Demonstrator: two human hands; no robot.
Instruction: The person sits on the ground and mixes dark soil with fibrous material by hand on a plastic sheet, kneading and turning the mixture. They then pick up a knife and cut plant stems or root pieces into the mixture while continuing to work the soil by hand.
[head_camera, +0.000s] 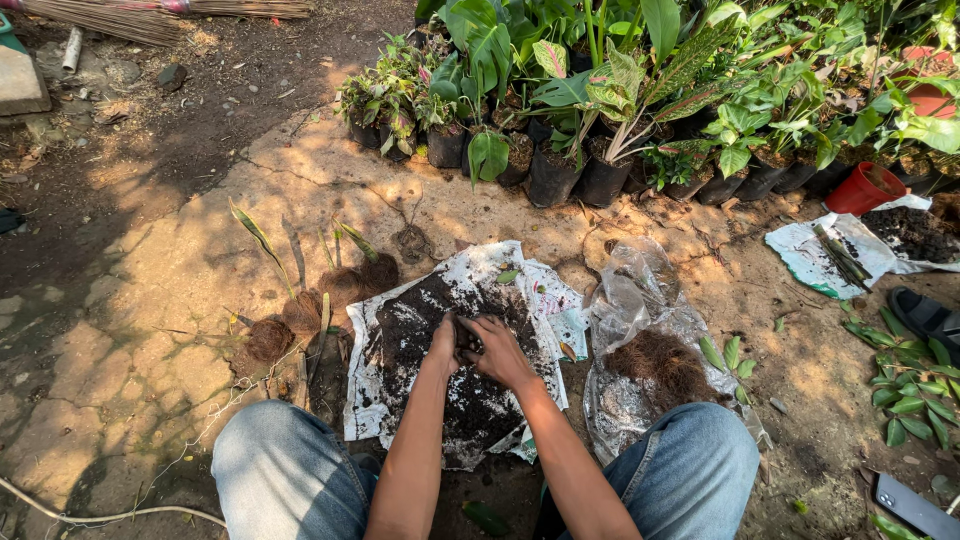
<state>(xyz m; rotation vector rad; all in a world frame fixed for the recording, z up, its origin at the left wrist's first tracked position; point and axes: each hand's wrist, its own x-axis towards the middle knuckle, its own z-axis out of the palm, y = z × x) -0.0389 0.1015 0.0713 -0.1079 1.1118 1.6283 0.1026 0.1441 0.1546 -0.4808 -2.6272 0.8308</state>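
On bare, sun-dappled ground, a person in blue jeans sits or crouches with knees apart, seen from above. Between the knees lies a crumpled white plastic sheet (380, 400) carrying a heap of dark soil (455, 390). Both hands are pressed side by side into the soil: the left hand (443, 345) has its fingers curled down into the heap, and the right hand (497, 350) lies spread over it, just touching the left. Neither holds anything else that can be made out. Just right of the sheet sits a clear plastic bag (640, 300) with brown fibrous roots (665, 365) on it. Left of the sheet lie small seedlings with round root balls (300, 310). Beyond, a row of leafy plants in black pots (550, 175) lines the edge, with a red pot (865, 188) at the right.
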